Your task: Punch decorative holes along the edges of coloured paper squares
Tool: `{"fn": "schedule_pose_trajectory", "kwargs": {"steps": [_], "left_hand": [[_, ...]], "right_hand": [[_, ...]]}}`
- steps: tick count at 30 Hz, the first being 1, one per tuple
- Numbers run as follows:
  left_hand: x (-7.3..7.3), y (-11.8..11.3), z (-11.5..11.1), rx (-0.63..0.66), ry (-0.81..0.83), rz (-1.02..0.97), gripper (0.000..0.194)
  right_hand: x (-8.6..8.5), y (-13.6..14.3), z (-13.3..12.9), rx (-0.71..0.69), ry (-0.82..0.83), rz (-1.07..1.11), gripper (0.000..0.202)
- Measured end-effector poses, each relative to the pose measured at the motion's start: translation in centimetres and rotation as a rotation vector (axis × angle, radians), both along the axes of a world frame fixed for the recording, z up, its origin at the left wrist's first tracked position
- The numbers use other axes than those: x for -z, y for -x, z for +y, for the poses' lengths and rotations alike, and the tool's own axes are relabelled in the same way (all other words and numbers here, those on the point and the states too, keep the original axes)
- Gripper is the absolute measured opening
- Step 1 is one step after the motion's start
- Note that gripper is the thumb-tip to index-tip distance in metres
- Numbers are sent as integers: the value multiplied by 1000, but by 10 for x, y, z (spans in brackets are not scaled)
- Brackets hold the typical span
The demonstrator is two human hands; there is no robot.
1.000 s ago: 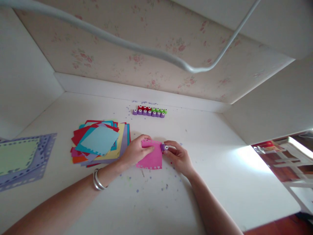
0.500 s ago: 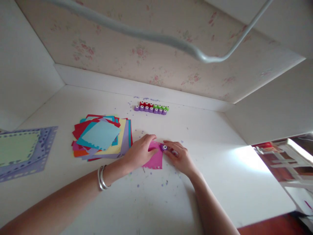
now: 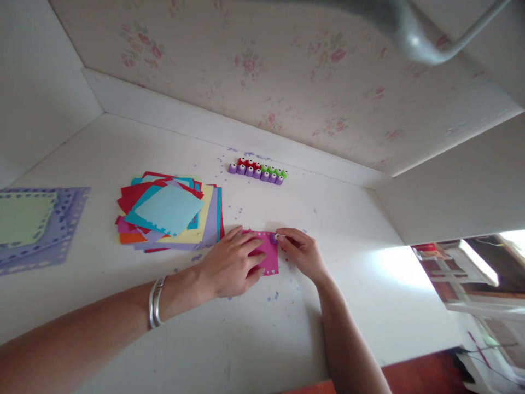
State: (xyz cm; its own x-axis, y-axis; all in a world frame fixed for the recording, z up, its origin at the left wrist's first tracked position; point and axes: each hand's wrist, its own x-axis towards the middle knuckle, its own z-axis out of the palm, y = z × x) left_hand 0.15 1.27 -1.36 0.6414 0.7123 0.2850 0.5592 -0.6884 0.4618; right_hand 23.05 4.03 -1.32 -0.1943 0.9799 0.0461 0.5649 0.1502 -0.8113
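Pink paper [image 3: 270, 256] at the frame's lower centre, my left hand [image 3: 234, 264] palm-down across it, fingers spread; my right hand [image 3: 302, 253] reaching in from lower right, fingertips pinching a purple punch [image 3: 274, 238] at its upper-right corner.

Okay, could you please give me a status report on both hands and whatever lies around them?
Left hand spread on pink sheet. Right hand gripping purple punch at sheet's far right corner. Paper stack close by on left.
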Motion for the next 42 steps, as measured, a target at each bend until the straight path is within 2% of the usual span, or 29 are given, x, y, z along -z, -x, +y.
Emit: {"fn": "schedule_pose_trajectory", "kwargs": {"steps": [4,13,20,30,42], "left_hand": [[2,-1,-3,16,-2,-16,28],[9,0,-5,11,-39,21,33],[9,2,-5,22,-62,16,31],[12,2,-5,28,-94,0,30],[11,1,-5,41,-93,14,29]], "right_hand": [[2,-2,2,65,73,23,24],[-13,-1,7,41,217,39,29],[-20,-1,18,17,351,-41,34],[-22,2,24,46,484,65,34],[-38,6,41,17,627,71,28]]}}
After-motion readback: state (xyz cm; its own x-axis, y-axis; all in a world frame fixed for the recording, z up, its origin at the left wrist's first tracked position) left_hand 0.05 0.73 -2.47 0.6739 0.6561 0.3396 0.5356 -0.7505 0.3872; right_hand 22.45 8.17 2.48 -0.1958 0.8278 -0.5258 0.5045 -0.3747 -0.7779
